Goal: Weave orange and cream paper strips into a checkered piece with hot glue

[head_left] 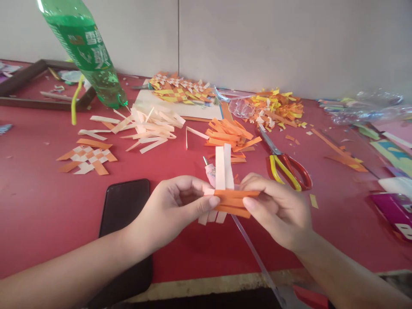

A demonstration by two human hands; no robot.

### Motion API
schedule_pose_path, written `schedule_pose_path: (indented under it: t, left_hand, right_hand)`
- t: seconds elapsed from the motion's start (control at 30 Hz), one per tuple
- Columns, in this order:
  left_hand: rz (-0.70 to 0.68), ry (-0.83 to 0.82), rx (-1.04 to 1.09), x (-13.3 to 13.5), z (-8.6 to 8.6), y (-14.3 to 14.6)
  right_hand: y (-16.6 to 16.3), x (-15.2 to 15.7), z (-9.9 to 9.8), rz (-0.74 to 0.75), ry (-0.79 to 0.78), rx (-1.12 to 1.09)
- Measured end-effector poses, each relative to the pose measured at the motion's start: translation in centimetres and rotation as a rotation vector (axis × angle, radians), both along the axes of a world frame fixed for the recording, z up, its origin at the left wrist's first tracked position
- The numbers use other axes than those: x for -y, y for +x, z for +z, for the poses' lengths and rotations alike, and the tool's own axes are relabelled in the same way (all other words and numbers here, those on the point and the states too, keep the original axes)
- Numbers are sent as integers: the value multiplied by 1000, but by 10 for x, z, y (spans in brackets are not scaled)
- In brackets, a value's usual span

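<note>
Between my two hands is a small weave of orange and white paper strips (230,201), held up over the red table. My left hand (180,206) pinches its left edge with the thumb in front. My right hand (278,210) grips the orange ends on the right between thumb and fingers. Two white strips (224,165) stand up from the weave, and shorter white ends poke out below. Just beyond lies a heap of loose orange strips (227,134). A heap of pale strips (151,122) is to its left. One woven orange-and-white piece (88,157) rests at the left.
A black phone (124,206) lies under my left forearm. Scissors (283,161) with red and yellow handles are beyond my right hand. A green bottle (93,56) stands at the back left beside a dark frame (24,102). Finished weaves (180,88) and yellow-orange scraps (278,107) lie near the wall.
</note>
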State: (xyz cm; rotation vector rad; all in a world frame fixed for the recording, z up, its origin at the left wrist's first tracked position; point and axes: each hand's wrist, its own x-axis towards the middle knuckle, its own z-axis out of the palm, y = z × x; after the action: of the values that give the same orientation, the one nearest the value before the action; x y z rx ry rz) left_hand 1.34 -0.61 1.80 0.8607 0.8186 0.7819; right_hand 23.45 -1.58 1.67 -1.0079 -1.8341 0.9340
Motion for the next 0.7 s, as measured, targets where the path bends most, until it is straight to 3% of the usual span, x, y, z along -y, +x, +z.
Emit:
schedule_pose_path:
  t: [0.27, 0.43, 0.7]
  left_hand:
    - [76, 86, -139, 3, -4, -1]
    - [81, 8, -30, 2, -4, -2]
    - [96, 63, -128, 2, -3, -2]
  right_hand:
    - [-5, 2, -7, 25, 6, -114]
    - [-5, 2, -9, -13, 26, -42]
    - [-1, 2, -12, 43, 141, 222]
